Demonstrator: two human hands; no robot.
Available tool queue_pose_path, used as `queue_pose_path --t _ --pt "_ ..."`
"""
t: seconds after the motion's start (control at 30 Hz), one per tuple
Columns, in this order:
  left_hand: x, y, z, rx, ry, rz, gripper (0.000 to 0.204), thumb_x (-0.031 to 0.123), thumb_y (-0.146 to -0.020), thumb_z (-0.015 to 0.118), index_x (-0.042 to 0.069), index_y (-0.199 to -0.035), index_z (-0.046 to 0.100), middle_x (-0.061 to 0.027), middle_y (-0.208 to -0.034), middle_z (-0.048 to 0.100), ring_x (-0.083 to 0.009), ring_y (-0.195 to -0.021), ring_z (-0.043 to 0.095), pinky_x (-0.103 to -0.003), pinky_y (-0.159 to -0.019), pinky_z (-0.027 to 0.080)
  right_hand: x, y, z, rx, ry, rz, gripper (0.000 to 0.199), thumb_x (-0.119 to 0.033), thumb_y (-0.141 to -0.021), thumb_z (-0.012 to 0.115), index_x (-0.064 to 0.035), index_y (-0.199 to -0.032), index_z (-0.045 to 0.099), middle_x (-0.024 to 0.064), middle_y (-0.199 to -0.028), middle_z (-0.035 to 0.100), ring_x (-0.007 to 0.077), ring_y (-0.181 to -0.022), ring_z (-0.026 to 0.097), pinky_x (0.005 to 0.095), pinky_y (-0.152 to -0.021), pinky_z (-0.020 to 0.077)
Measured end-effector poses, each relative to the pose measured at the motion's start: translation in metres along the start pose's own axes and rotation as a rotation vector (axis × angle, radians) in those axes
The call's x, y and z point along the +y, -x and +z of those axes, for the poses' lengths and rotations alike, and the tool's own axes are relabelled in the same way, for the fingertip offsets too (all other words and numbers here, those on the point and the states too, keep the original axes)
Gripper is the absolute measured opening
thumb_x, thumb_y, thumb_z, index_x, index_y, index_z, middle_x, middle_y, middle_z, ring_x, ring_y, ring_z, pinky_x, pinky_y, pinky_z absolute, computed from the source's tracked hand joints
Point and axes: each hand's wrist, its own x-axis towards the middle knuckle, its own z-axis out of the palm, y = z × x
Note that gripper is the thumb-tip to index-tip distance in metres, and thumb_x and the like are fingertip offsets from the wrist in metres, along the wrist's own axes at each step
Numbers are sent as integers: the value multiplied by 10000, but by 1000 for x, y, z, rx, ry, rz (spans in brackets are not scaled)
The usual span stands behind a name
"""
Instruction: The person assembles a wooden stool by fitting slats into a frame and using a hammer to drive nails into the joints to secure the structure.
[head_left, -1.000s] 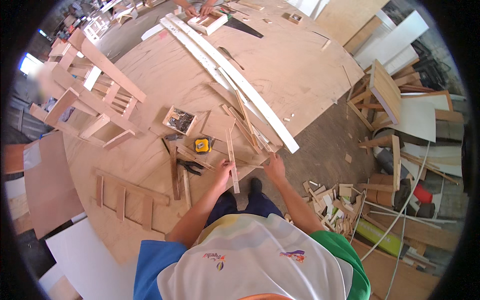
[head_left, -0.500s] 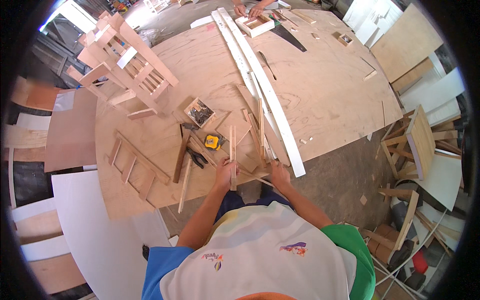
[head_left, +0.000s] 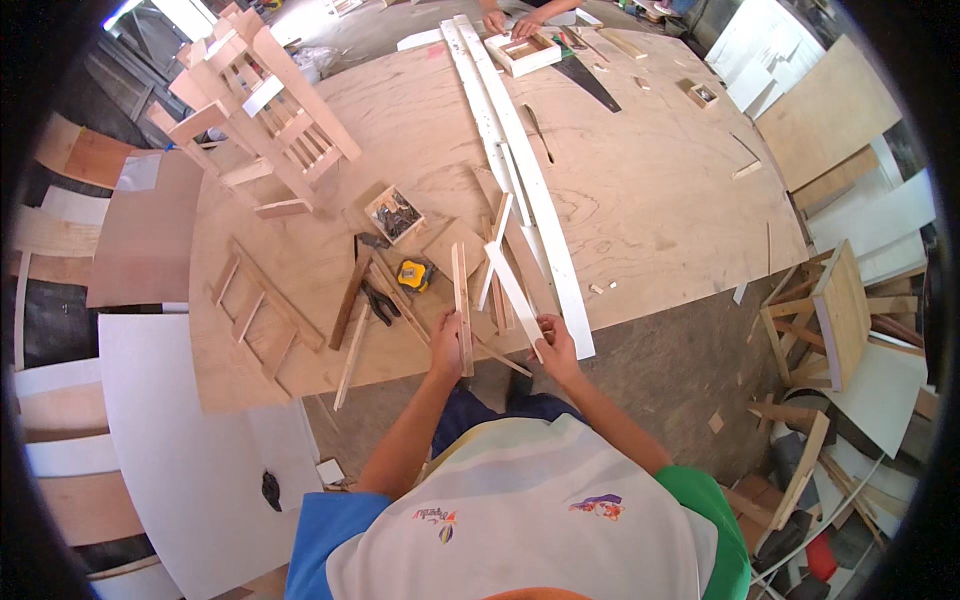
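Observation:
My left hand (head_left: 446,346) is closed around a narrow wooden strip (head_left: 460,290) that points away from me above the table's near edge. My right hand (head_left: 558,346) grips the near end of a pale, flat wooden strip (head_left: 515,292), which slants to the far left. Beyond that strip, another thin strip (head_left: 503,225) crosses its far end. Left of my left hand lie a yellow and black tape measure (head_left: 413,274), pliers (head_left: 379,303) with dark handles and a hammer (head_left: 350,297) with a brown wooden handle. An open wooden box (head_left: 396,215) of nails stands beyond them.
Long white boards (head_left: 545,220) run across the plywood table (head_left: 660,190). A wooden chair-like frame (head_left: 265,120) and a small ladder-like frame (head_left: 262,300) are at the left. A co-worker's hands (head_left: 525,24) touch a shallow wooden box (head_left: 523,54) near a handsaw (head_left: 590,82). Stools (head_left: 835,315) stand right.
My right hand has raised the pale strip, now held clearly in view with its far end to the left. My left hand still holds its strip in nearly the same place.

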Motion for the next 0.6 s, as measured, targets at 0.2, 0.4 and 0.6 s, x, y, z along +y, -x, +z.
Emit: queue_pose_path --t 0.2,0.4,0.6 --pt "8 8 46 -163 44 151 417 52 -889 527 40 -1297 440 -75 -1043 581 -163 -900 563 -286 -781 472 -50 14 4 -127 -334 -6 517 58 -863 501 15 -1354 341 134 -1164 491 195 -977 585 332 -868 509" --pt "28 21 80 -233 7 275 512 -7 -856 568 39 -1341 409 -68 -1070 571 -156 -985 554 -295 -856 453 -62 4 13 -163 -296 -37 535 51 -856 532 31 -1356 343 121 -1203 527 197 -1066 555 320 -937 451" --pt "31 16 79 -249 -32 302 529 -14 -847 580 24 -1343 401 -68 -1091 567 -154 -1001 552 -301 -863 464 -74 3 15 -199 -333 -11 505 54 -845 550 22 -1326 401 107 -1169 565 186 -1073 549 314 -940 435"
